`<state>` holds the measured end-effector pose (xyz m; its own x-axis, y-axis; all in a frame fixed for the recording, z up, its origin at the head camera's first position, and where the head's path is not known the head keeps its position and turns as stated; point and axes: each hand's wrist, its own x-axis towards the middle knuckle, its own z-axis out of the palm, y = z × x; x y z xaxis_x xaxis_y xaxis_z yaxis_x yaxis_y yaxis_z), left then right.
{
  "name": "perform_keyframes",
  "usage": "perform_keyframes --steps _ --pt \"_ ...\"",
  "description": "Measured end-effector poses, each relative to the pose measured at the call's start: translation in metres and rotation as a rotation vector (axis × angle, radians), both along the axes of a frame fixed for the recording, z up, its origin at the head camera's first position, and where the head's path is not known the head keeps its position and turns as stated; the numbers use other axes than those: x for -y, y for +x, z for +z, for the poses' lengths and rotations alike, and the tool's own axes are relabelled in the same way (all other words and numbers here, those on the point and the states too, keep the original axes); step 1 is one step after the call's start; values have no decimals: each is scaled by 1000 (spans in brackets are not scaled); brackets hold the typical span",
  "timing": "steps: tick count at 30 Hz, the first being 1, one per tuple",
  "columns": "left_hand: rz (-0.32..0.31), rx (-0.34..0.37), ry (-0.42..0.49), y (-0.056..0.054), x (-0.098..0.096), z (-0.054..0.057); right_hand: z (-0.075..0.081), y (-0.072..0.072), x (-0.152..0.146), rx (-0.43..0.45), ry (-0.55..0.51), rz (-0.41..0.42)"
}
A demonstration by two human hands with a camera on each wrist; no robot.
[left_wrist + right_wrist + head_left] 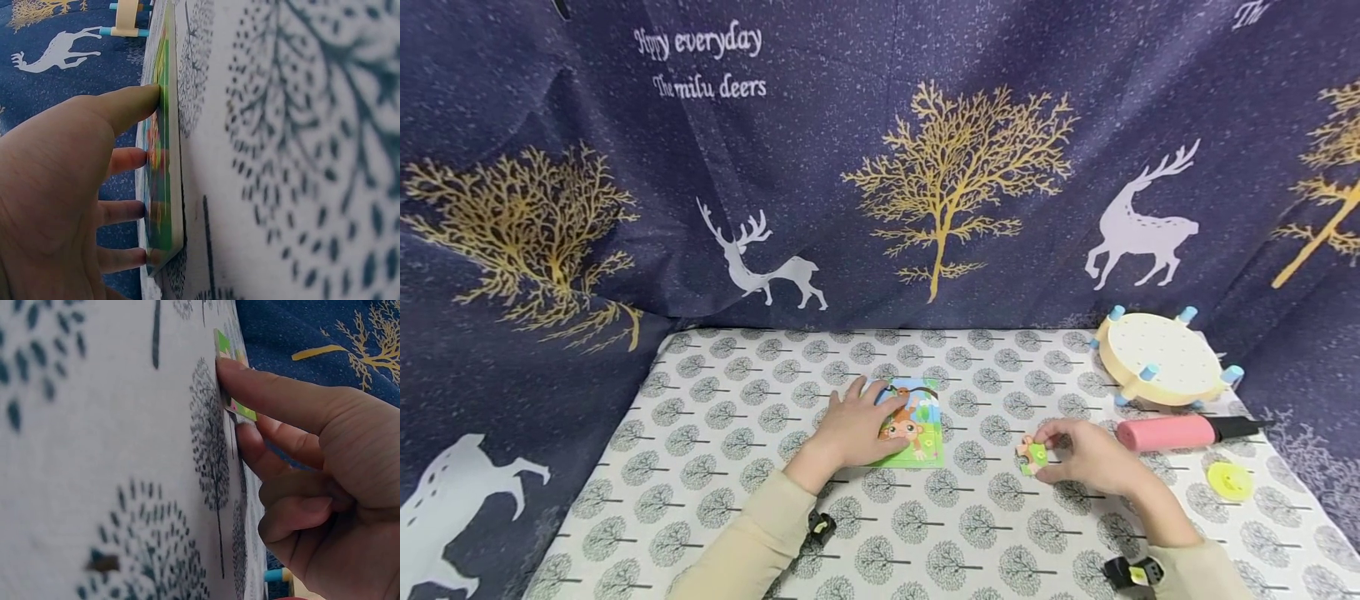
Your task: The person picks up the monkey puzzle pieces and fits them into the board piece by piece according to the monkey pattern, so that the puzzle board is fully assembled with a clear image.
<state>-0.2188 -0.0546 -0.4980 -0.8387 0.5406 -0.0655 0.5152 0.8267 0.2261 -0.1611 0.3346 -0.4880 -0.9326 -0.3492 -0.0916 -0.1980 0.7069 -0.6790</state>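
Note:
A jigsaw puzzle [928, 446] with a monkey picture lies flat on the tablecloth. My left hand [853, 425] rests on it with fingers spread, covering its left part. In the left wrist view, the thumb and fingertips touch the top face of the puzzle [164, 215]. To the right of the puzzle, my right hand [1093, 458] pinches a puzzle piece [1030, 457] in green and peach. In the right wrist view, thumb and fingers hold this piece [223, 344] close over the cloth, partly hidden by the thumb, with the other fingers curled below.
Right of my right hand lies a pink cylinder [1165, 433] with a black narrow end. A yellow button-shaped disc [1230, 481] sits nearer me. At the back right stands a round cream board [1161, 354] with blue-tipped pegs. A dark curtain [850, 167] hangs behind the table.

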Motion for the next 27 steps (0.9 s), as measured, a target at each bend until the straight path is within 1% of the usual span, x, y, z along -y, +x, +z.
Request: perform_keyframes --steps 6,8,12,16,19,24,27 --pt "4 10 -4 0 0 -1 0 -1 -4 14 -115 21" --pt "5 14 7 1 0 0 0 -1 -5 19 -134 23" --pt "8 25 23 1 0 3 0 -1 -4 61 -170 -7" --pt "10 27 10 2 0 3 1 -1 2 115 -231 -50" --pt "11 24 1 1 -1 3 -1 -3 10 100 -239 -69" --pt "10 22 9 2 -1 5 -8 -11 26 8 -199 -34" --pt "10 23 9 2 -1 6 -9 -15 40 5 -210 -31"
